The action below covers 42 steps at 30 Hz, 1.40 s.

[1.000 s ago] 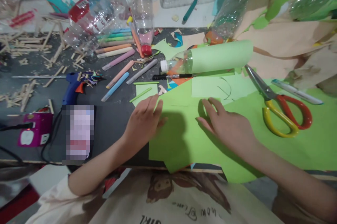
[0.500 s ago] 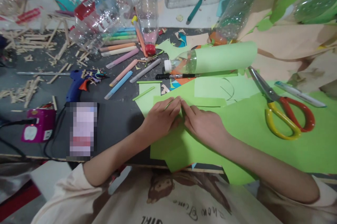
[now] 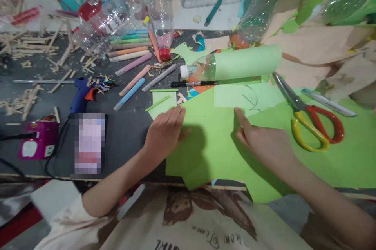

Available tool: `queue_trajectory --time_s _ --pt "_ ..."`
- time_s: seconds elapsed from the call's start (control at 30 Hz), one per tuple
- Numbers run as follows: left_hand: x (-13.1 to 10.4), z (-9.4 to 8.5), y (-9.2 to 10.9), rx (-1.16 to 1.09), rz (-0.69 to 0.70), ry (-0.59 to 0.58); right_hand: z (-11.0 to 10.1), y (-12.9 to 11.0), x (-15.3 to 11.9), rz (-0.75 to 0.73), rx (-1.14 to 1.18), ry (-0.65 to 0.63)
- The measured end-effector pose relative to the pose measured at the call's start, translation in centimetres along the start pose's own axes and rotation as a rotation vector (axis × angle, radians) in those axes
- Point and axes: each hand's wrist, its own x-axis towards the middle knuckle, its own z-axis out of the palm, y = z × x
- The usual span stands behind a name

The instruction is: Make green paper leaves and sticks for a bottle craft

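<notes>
Hands, just now together, have parted: left hand (image 3: 166, 130), fingers nearly straight, right hand (image 3: 261, 142), forefinger out, others curled. Neither grips; both rest on green paper (image 3: 220, 144) before the bottle (image 3: 246, 64). Edge apparently smoothed.

At the near middle of the surface (image 3: 126, 136) lies a paper sheet (image 3: 217, 144), with scissors (image 3: 315, 122) to its right. Beyond the sheet lies a bottle (image 3: 246, 64), a pen (image 3: 192, 84) along its near side. Left, a phone (image 3: 88, 144) rests near, a glue gun (image 3: 79, 95) beyond it (wooden sticks (image 3: 35, 42) lie farther still).
</notes>
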Motion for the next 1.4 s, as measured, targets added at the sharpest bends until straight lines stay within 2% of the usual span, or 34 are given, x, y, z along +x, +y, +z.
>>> queue_trajectory --time_s 0.17,0.4,0.6,0.7,0.8,0.97,1.03,1.13,1.2,1.27,1.37,1.4 --pt "-0.8 -0.2 -0.3 0.042 -0.058 0.027 1.1 0.8 -0.3 0.000 0.010 0.106" --pt "-1.3 -0.5 -0.6 0.131 -0.054 0.065 1.1 0.9 -0.2 0.063 0.029 0.045" --pt "-0.9 -0.7 -0.7 0.173 -0.040 0.069 2.4 2.1 0.5 0.010 0.031 0.184" --pt "-0.4 -1.2 -0.9 0.152 -0.012 0.055 2.8 2.7 1.5 -0.057 0.027 0.293" --pt "0.1 -1.6 -1.2 0.153 -0.002 0.059 3.0 3.4 2.6 -0.193 0.021 0.432" --pt "1.1 -1.5 -1.8 0.163 0.013 0.179 2.7 4.1 3.6 -0.407 0.035 0.769" --pt "1.5 -1.4 -1.6 0.130 0.036 0.206 2.1 4.2 3.8 -0.440 0.054 0.922" --pt "2.2 -1.5 -0.9 0.092 0.051 0.179 0.8 4.2 3.7 -0.425 0.057 1.095" --pt "2.6 -1.5 -0.5 0.087 0.032 0.127 0.1 4.4 3.3 -0.416 0.067 1.109" --pt "3.0 -1.5 -0.6 0.028 -0.022 0.079 -0.3 4.9 2.7 -0.388 0.142 1.033" --pt "3.5 -1.4 -1.9 -0.255 -0.154 0.054 0.1 6.2 1.3 -0.261 0.305 0.879" --pt "3.7 -1.3 -2.6 -0.384 -0.202 0.061 0.5 6.8 0.7 -0.226 0.334 0.862"
